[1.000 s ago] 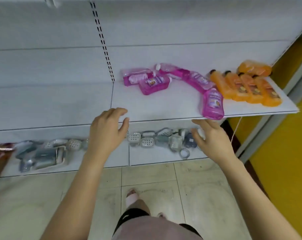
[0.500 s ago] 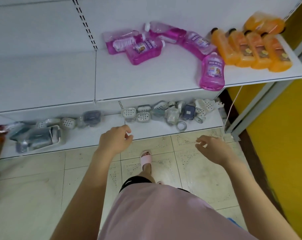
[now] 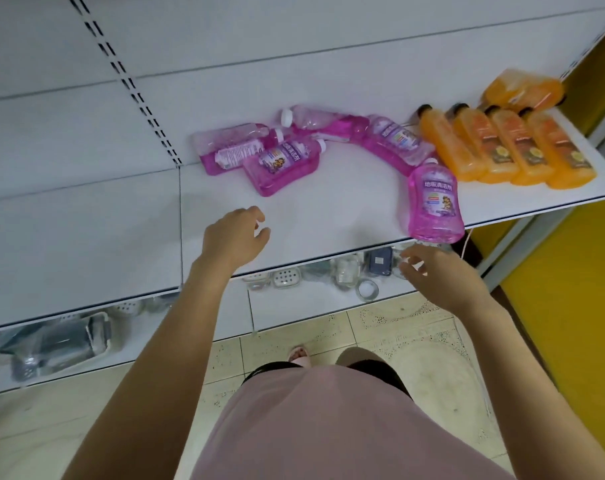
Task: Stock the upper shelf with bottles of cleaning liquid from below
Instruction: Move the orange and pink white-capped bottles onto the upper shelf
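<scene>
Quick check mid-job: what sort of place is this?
Most likely a small shop's aisle: white metal shelving with slotted uprights, many identical pink bottles and orange bottles lying on one shelf, and packaged soap dishes on the bottom shelf.

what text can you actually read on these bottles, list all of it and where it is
"地板清洁剂": front label of the nearest pink bottle, at the shelf's front edge.
Tilted pink bottle: seemingly the same characters, too blurred to confirm.
Leftmost pink bottle: back-label print too small to read.
Orange bottles: labels too blurred to read.
</scene>
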Demonstrator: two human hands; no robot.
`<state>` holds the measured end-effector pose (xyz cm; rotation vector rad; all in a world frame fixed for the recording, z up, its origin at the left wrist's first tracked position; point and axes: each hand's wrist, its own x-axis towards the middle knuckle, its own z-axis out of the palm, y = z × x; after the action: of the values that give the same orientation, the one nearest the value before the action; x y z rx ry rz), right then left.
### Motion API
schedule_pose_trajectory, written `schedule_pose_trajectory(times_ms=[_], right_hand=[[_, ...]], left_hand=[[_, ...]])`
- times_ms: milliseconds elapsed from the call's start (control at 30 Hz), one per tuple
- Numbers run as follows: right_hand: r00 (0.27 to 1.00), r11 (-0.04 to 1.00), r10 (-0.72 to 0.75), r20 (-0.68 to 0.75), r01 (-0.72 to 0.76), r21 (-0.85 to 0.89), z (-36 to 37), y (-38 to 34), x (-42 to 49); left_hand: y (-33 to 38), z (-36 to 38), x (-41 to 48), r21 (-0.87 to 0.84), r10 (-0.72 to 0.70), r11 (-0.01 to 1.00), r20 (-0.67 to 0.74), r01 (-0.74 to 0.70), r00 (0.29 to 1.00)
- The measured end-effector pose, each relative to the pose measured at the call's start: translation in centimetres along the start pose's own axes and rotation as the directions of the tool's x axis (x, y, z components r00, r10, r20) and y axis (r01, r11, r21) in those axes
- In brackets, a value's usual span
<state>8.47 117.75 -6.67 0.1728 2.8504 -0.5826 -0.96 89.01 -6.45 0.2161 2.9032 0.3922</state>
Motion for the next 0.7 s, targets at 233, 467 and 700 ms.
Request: schedule_pose_trajectory(times_ms=[233, 467, 700], right_hand=[[1.0, 1.0, -0.025, 0.007, 0.024, 0.018, -1.5, -0.6, 4.7], [0.998, 1.0, 0.028, -0.058, -0.028, -0.008, -3.5, 1.6, 7.4], [0.964, 0.975, 0.222, -0.147, -0.217, 0.045, -4.6, 5.1, 9.8]], left_hand=[[0.7, 0.0, 8.5, 0.018, 0.072, 0.997, -0.066, -0.071, 0.995], [-0.7, 2.0, 12.9, 0.142, -0.001, 0.99, 0.097, -0.013, 0.995], [0.8, 3.1, 10.8, 0.049, -0.072, 0.996, -0.007, 0.073, 0.997]])
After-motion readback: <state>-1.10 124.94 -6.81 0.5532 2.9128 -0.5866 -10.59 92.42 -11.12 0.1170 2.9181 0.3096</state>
